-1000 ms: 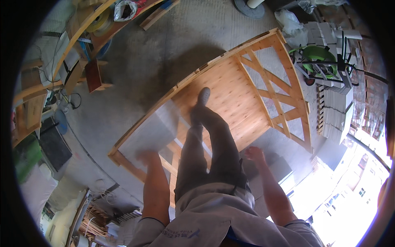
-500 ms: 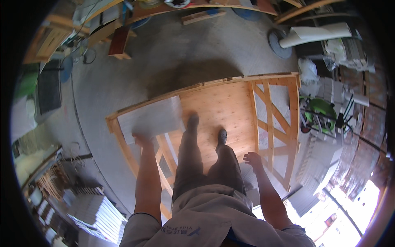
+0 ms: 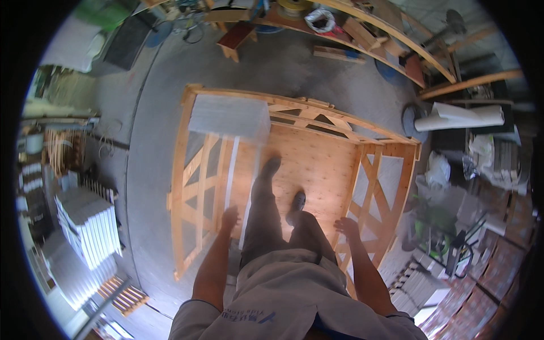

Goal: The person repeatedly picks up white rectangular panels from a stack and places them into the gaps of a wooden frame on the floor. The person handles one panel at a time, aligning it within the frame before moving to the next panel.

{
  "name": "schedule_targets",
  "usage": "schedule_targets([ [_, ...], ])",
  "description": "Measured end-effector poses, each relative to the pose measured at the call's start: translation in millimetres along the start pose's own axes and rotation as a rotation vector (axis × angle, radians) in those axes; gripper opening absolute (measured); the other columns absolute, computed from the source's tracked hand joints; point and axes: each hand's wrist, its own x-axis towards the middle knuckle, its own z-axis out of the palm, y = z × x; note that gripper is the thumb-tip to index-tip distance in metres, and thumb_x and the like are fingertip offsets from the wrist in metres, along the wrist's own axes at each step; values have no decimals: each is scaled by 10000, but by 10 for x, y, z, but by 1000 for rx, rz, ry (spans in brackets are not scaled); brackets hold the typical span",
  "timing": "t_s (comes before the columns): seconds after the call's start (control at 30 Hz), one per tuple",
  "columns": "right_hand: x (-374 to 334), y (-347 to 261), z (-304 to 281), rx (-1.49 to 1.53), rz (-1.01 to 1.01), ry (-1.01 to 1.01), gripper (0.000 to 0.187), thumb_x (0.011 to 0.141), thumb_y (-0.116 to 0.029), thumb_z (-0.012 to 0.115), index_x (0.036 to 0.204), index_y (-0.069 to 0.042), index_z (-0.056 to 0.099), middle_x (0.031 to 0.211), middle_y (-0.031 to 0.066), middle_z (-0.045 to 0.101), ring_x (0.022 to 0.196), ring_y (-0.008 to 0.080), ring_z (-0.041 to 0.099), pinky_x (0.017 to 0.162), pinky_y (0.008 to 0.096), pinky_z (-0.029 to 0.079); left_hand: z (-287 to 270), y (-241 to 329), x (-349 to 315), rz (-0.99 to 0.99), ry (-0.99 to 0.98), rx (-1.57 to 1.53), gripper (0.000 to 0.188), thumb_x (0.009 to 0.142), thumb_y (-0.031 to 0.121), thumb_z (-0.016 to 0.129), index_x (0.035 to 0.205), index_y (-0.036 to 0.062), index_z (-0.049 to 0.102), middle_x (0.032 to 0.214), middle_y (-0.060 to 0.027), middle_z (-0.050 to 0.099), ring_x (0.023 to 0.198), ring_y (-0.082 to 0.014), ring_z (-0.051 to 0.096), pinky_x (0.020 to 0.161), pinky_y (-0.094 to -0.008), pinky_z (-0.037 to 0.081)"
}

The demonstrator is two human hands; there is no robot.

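Observation:
My feet stand on the plywood floor [image 3: 317, 156] of a large wooden crate [image 3: 180, 153] with slatted, diagonally braced sides. In its far left corner is a pale grey, block-like stack [image 3: 226, 115]; its material is unclear. A white strip [image 3: 231, 170] runs from the stack toward me. Beside my left leg hangs my left hand [image 3: 229, 219], slightly blurred, fingers apart and holding nothing. My right hand [image 3: 347, 227] is open and empty, fingers spread, near the crate's right side frame [image 3: 374, 187].
A wooden bench [image 3: 235, 37] and a cluttered worktable [image 3: 340, 37] stand beyond the crate. White sheeting in a roll [image 3: 459, 118] lies at the far right. Pale slabs [image 3: 88, 221] are stacked on the left, and a green machine [image 3: 433, 226] is on the right.
My view has turned, so the crate sits at a different angle. My left hand has drawn back from beside the pale stack toward my body. My right hand stays open and low.

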Motion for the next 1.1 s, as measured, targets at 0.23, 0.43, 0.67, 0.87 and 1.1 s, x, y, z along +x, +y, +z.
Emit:
schedule_targets([
  [0.23, -203, 409, -686, -381, 196, -5, 268, 825, -197, 581, 1031, -30, 540, 918, 151, 647, 781, 284, 663, 644, 369, 543, 84, -1742, -1561, -219, 88, -26, 298, 875, 396, 494, 888, 99, 519, 757, -52, 546, 588, -216, 601, 458, -333, 486],
  [0.43, -224, 468, -527, -560, 232, -112, 266, 814, -214, 567, 1019, -45, 547, 895, 149, 651, 732, 272, 662, 613, 361, 543, -113, -2773, -2040, -247, 266, -272, 347, 852, 434, 518, 981, 114, 554, 804, -83, 577, 619, -255, 608, 538, -417, 497],
  [0.67, -86, 933, -252, -670, 136, -193, 262, 819, -229, 587, 1019, -62, 555, 880, 120, 645, 744, 262, 657, 606, 380, 542, -238, -4300, -2005, -16, 185, -771, 260, 884, 339, 533, 1027, 122, 558, 850, -76, 607, 669, -213, 620, 482, -313, 483],
  [0.87, 207, 1871, -195, -689, 4, -184, 88, 810, -189, 563, 819, -102, 569, 732, 65, 611, 601, 186, 616, 511, 297, 504, -454, -5900, -1620, 220, 262, -358, 261, 887, 316, 502, 1029, 111, 579, 903, -100, 621, 683, -247, 633, 498, -363, 502],
  [1.1, -751, 3118, -280, -989, -18, -266, 158, 843, -155, 454, 713, -81, 504, 607, 46, 506, 505, 173, 527, 441, 314, 469, -1119, -6547, -3313, 171, 1098, -31, 254, 870, 247, 487, 1024, 65, 574, 1022, -203, 588, 921, -392, 575, 738, -451, 486],
])
